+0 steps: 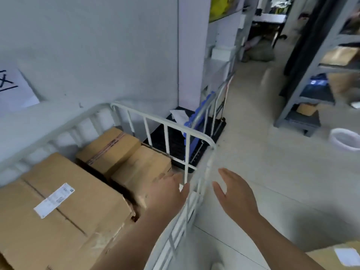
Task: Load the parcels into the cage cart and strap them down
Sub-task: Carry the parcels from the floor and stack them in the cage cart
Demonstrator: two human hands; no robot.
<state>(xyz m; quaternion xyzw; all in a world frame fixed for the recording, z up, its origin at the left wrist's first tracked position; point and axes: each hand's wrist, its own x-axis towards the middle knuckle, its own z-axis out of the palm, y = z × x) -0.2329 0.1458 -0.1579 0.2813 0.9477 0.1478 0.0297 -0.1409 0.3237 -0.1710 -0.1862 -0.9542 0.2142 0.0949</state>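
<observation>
Our left hand [167, 193] and right hand [233, 197], both released, flank the cage cart [165, 123] rail beside the parcels [64, 207].

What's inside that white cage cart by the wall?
The cage cart holds three cardboard parcels: a large labelled box nearest, a taped box by the far rail, and a plain box beside it. Its floor and anything beneath them is covered.

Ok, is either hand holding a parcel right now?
No, the left hand and right hand are both open and empty by the cage cart.
</observation>
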